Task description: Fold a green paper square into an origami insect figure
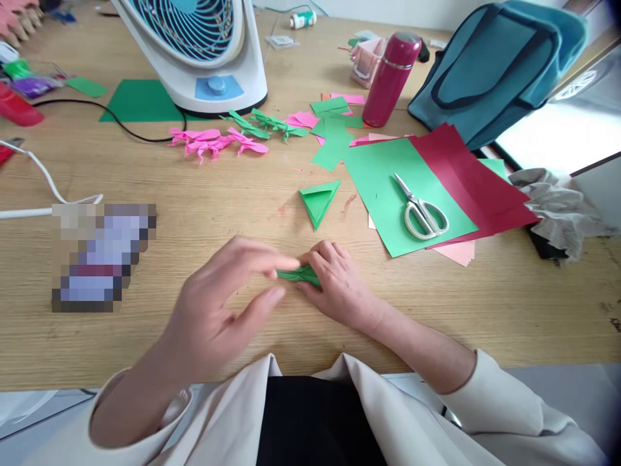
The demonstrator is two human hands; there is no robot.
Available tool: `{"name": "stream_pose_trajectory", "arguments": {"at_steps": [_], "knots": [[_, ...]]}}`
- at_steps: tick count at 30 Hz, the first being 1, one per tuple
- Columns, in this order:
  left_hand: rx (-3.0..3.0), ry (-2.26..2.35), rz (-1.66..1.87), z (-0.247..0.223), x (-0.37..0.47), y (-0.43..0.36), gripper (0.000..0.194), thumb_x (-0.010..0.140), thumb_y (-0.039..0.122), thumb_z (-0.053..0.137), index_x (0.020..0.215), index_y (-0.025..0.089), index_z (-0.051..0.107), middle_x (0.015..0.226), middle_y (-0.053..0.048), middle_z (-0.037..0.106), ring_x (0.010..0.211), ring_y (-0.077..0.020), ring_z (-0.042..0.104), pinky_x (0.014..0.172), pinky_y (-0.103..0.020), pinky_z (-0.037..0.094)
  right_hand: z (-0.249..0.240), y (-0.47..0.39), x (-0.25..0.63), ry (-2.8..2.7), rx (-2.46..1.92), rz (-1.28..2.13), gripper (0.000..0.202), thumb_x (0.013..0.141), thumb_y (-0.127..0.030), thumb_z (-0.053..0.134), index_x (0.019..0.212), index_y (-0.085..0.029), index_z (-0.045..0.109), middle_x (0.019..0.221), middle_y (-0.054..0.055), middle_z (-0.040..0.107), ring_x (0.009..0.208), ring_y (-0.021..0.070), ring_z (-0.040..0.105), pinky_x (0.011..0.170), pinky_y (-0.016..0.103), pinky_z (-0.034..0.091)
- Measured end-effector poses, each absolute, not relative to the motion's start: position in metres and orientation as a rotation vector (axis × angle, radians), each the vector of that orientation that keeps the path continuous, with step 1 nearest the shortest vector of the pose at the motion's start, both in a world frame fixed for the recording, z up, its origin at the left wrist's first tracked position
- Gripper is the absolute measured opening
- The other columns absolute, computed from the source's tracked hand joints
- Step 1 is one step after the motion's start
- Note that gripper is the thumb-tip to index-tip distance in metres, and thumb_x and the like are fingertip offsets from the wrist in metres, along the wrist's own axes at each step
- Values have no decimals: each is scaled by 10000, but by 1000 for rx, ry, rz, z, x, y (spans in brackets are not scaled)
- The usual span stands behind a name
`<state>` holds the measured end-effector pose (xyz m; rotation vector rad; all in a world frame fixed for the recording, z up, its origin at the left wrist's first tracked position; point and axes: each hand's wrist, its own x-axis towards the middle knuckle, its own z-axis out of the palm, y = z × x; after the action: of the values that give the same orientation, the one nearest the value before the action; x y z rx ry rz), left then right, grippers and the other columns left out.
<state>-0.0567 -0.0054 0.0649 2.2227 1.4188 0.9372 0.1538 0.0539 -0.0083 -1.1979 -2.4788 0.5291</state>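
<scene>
1 green folded paper piece (pixel 301 276) lies on the wooden surface (pixel 495 304) just before the wearer, partly hidden by the right hand (pixel 339 278). That hand's grip is narrow: its fingers and thumb are drawn in around the right part of the paper, pinning it. The left hand (pixel 213 298) comes in from 9 o'clock with a wide grip, thumb and forefinger parted near the paper's narrow left end; blur and overlap make it impossible to tell whether the forefinger touches.

The step in hand looks like shaping or creasing a slender fold, with the right hand as anchor and the left as the working hand. Judged from that posture, the next move calls for a light, exact pinch at the narrow end, with the right hand kept firm so the layers do not slip or spring apart.

From the held piece, a flat green folded triangle (pixel 317 204) sits toward 12 to 1 o'clock, apart from the hands. Scissors (pixel 421 217) rest at 2 o'clock on a light green paper sheet (pixel 388 188), beside dark red paper (pixel 466 175). Pink folded paper figures (pixel 208 142) lie toward 10 to 11 o'clock, and green folded paper figures (pixel 264 124) toward 11 o'clock, near the base of a desk fan (pixel 218 87).
</scene>
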Motion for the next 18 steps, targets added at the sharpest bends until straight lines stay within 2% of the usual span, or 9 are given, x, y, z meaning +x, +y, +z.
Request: {"name": "stream_pose_trajectory", "arguments": {"at_steps": [3,5,7,10,13,18], "knots": [[2479,1457,691,40,-50,32,210,957,285,587,1144,217,655,1118,-73,663,1039,-244,603,917,-409,458,-8,54,153,-2447,-1208,549,187,895,-315,642,1013,-175,601,1048,105,593,1012,271,536,878,391,416],[2552,1447,480,26,-49,43,253,922,357,647,1130,213,657,1140,-83,662,1044,-273,584,917,-442,426,-8,54,152,-2411,-1186,583,146,880,-255,641,992,-184,580,1019,81,623,984,250,563,865,370,401],[2565,1438,357,18,-48,46,189,897,350,677,1032,218,673,1095,-71,674,1041,-283,572,912,-453,391,-8,55,152,-2373,-1145,649,111,873,-191,623,965,-196,563,963,46,660,934,220,596,844,347,386],[2532,1371,297,17,-48,50,81,901,292,656,895,211,659,965,-39,686,969,-251,588,899,-435,353,-9,57,154,-2298,-1129,751,108,854,-130,617,910,-201,560,897,12,689,863,186,631,789,315,375],[2477,1296,315,20,-47,57,133,913,266,621,796,203,619,814,-1,665,841,-201,592,854,-384,347,-6,61,159,-2228,-1106,858,123,839,-104,633,909,-198,595,917,8,707,860,169,647,784,296,392],[2328,1263,294,27,-44,67,212,871,238,608,669,197,561,685,25,594,668,-149,548,641,-291,329,4,68,168,-2139,-1099,1175,87,894,-246,653,956,-186,667,880,9,699,787,149,617,720,266,420]]}}
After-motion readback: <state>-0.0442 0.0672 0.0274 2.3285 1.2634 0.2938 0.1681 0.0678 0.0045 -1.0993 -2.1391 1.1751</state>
